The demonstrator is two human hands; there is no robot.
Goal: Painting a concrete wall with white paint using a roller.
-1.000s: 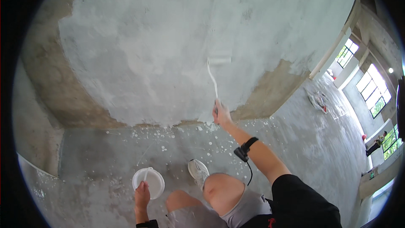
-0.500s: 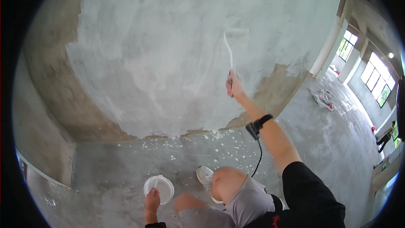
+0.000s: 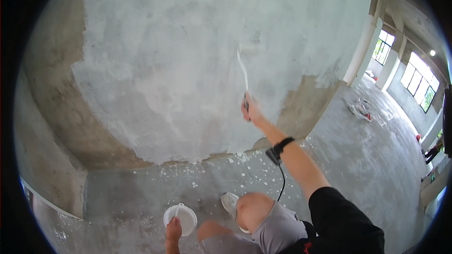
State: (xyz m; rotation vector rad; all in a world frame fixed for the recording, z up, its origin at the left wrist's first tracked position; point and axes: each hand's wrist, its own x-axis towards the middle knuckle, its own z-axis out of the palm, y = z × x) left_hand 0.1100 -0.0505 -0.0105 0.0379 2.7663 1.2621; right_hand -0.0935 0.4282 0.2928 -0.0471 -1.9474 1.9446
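Observation:
My right hand (image 3: 252, 109) is wrapped round the dark handle of a paint roller (image 3: 242, 68). The white metal rod runs up from my fist to the pale roller head (image 3: 252, 48), which lies against the wall. Most of the wall (image 3: 179, 66) is coated whitish, with bare brown-grey patches at its left side, lower right and bottom edge. Low in the view, my left hand (image 3: 173, 229) is closed at the near left rim of a round white bucket (image 3: 189, 219), gripping its pale handle. The bucket's contents look white.
White splashes (image 3: 194, 185) dot the grey floor along the wall's foot. A black device with a cable (image 3: 273, 155) is strapped to my right wrist. Crumpled plastic sheeting (image 3: 360, 109) lies on the floor at right. A person (image 3: 433, 152) stands far right, near windows.
My right hand and the roller have moved down and slightly left on the wall. The view has shifted a little; my left hand stays at the bucket.

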